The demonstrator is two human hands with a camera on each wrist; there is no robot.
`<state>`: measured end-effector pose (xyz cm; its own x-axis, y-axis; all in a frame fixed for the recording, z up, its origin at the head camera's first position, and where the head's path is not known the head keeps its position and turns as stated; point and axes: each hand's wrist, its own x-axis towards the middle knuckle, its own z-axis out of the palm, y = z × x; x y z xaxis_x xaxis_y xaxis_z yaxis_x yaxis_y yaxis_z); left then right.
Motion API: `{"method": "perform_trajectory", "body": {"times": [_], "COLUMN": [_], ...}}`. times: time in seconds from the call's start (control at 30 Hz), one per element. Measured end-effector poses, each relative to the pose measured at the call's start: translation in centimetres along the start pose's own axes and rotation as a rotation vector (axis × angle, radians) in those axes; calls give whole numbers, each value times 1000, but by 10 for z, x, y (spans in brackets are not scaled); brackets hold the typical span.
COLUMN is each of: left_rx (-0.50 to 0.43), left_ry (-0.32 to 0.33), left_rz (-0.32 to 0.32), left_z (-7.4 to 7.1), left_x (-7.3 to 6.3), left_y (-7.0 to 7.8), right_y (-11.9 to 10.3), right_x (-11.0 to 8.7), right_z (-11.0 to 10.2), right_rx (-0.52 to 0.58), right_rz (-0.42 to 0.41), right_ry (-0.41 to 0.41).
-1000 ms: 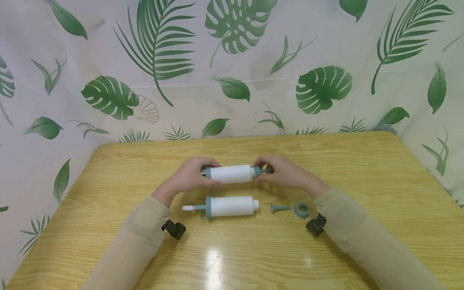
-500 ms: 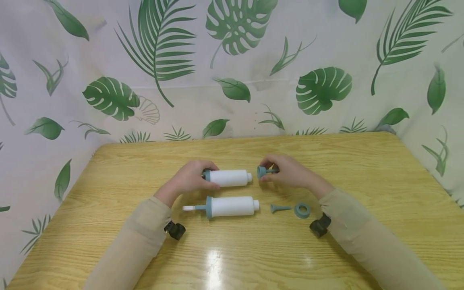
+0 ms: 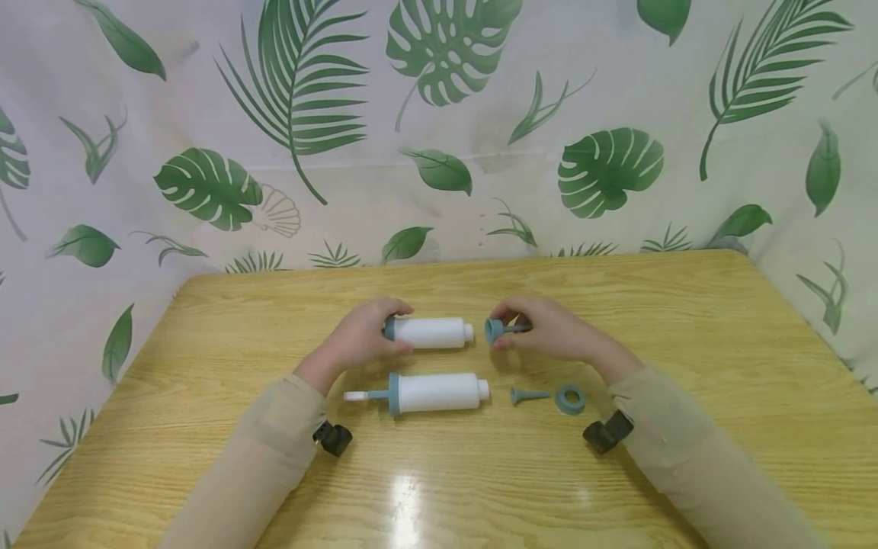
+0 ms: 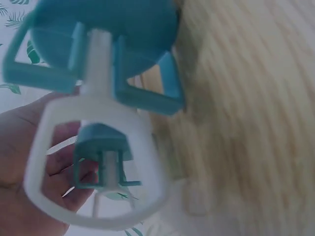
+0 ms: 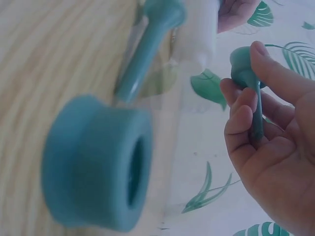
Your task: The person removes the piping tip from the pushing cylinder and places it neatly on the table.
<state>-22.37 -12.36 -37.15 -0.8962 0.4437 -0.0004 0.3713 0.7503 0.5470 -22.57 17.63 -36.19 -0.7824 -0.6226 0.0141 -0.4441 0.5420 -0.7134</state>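
My left hand (image 3: 362, 333) grips the teal-capped back end of a white pastry syringe (image 3: 430, 333), its bare narrow tip pointing right. Thumb and fingers of my right hand (image 3: 549, 328) pinch a teal nozzle (image 3: 494, 331) with a wide hollow collar end. That open end faces the syringe tip, a small gap apart. In the right wrist view, the nozzle's thin stem (image 5: 258, 113) runs back into the palm. A second white syringe (image 3: 439, 392) lies on the table below the hands. Its white ring handle (image 4: 42, 167) fills the front of the left wrist view.
To the right of the second syringe lie a loose teal nozzle (image 3: 528, 395) and a teal ring collar (image 3: 570, 399). They rest on a wooden table (image 3: 480, 488). Behind the table's far edge hangs a leaf-print cloth (image 3: 329, 221).
One second ago the nozzle met the upper syringe's tip. My right hand has drawn it off to the right, while my left hand has shifted that syringe slightly left.
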Motion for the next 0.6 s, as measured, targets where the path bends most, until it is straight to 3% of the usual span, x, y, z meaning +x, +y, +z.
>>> {"method": "perform_trajectory", "body": {"times": [0.17,0.3,0.6], "left_rx": [23,27,-8], "left_ry": [55,52,-18], "left_rz": [56,89,46], "left_z": [-3,-4,-4], "left_x": [-2,-3,-3], "left_y": [8,14,14], "right_y": [-10,-16,-20], "right_x": [-2,-3,-4], "right_z": [-1,1,5], "right_rx": [-4,10,50], "right_rz": [14,-15,-34], "right_ry": [3,7,-3]}}
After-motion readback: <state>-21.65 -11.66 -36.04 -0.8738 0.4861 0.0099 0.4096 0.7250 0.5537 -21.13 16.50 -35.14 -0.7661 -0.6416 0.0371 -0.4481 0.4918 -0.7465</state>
